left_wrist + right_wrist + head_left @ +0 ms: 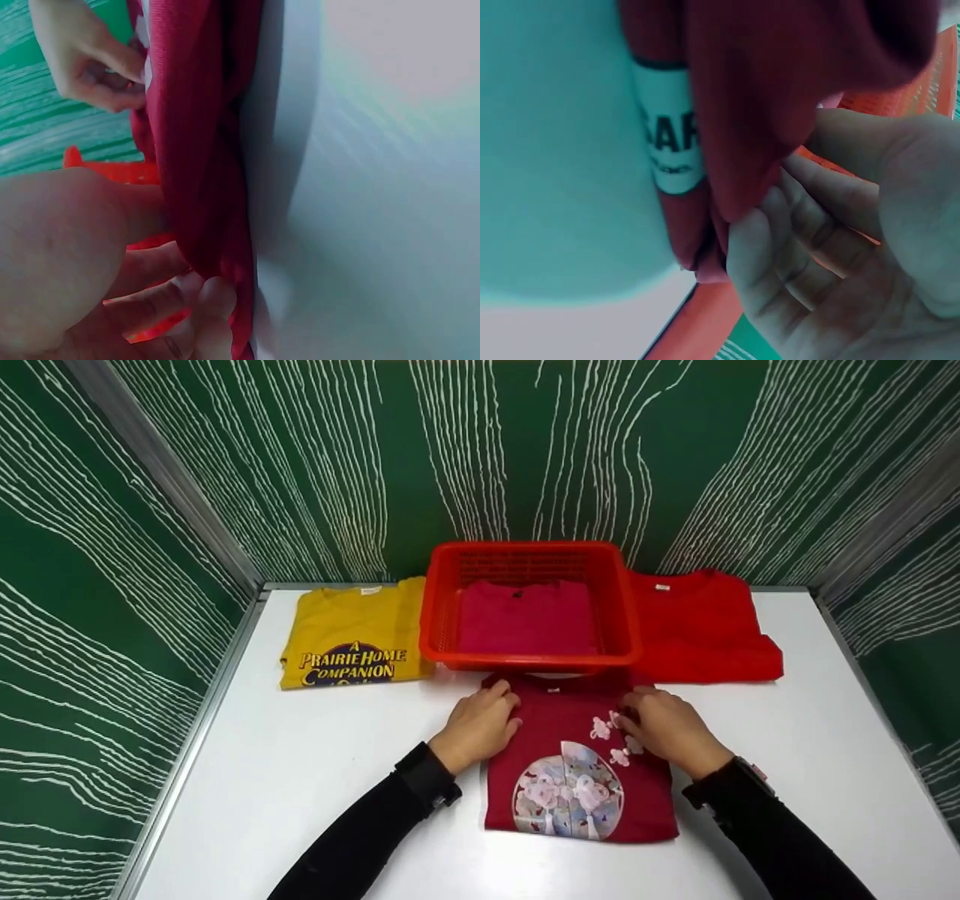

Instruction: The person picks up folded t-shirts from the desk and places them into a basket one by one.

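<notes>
A folded maroon T-shirt [581, 780] with a round floral print lies flat on the white table, its neckline close to the basket's front. At its upper left edge my left hand [480, 724] grips the cloth. My right hand [670, 729] holds the upper right edge beside small pink flower prints. Seen from the left wrist, the left thumb and fingers [150, 300] pinch the folded side. In the right wrist view, the right fingers [761, 247] hold the folded layers, near a white lettered patch [667, 131] on the underside.
A red plastic basket [634, 637] stands at the back, with a folded pink T-shirt [525, 622] inside. Left of it lies a folded yellow T-shirt [352, 622] with lettering; right of it, a folded red T-shirt [701, 630]. Green patterned walls [525, 450] enclose the table [300, 780].
</notes>
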The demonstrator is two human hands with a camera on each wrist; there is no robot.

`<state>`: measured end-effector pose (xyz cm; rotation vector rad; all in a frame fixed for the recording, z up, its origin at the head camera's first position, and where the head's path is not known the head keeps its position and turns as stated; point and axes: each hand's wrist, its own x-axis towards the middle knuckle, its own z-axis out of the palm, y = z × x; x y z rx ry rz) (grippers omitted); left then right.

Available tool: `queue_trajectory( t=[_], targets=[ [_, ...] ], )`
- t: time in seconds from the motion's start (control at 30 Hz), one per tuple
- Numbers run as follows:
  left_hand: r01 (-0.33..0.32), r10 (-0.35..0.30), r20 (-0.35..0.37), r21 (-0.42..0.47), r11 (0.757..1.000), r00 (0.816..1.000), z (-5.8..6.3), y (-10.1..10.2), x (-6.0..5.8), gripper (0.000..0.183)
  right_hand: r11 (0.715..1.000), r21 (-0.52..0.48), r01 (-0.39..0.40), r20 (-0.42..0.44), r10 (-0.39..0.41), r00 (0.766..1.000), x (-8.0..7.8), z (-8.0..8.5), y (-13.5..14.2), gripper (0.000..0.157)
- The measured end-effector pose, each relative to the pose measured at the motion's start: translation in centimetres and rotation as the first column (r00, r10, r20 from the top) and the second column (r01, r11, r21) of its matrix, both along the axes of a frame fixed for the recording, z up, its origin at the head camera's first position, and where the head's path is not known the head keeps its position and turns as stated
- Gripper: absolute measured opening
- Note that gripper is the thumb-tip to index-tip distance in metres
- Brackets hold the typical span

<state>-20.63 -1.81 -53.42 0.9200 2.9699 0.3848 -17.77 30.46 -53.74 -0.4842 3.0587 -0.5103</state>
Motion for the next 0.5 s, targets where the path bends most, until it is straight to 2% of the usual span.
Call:
queue_trajectory(
  t=[0.2,0.5],
  targets=[
    [-0.017,0.018,-0.018,0.035,0.999,1.0,-0.1,-1.8,-0.1,0.024,1.0,-0.018,-0.025,-0.048,0.024,0.999,-0.1,-0.3,-2.0,0.012],
    [-0.09,0.091,-0.009,0.071,0.993,0.996,-0.6,-4.4,-0.1,0.021,0.998,-0.058,-0.037,-0.066,0.033,0.997,-1.0,-0.8,-5.4,0.012]
  ],
)
